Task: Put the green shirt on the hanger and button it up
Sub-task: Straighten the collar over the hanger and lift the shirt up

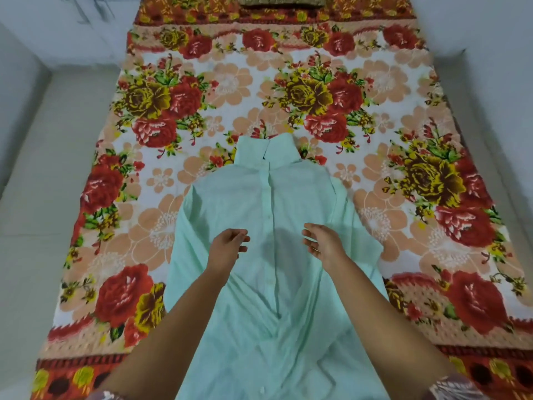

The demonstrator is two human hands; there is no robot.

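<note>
The pale green shirt (pixel 268 215) lies front-up on the floral bedspread, collar pointing away from me and standing up. Its button placket (pixel 270 197) runs down the middle; the upper part looks closed, and lower down the front edges gape slightly. My left hand (pixel 226 245) hovers just left of the placket with fingers loosely curled and apart, holding nothing. My right hand (pixel 323 241) hovers to the right of it, fingers spread, also empty, with a ring on one finger. No hanger shows; whether one sits inside the shirt is hidden.
The floral bedspread (pixel 375 140) covers a bed that fills most of the view. A brownish cushion (pixel 282 1) lies at the far end. Pale floor (pixel 43 197) runs along the left side and a white wall (pixel 504 82) along the right.
</note>
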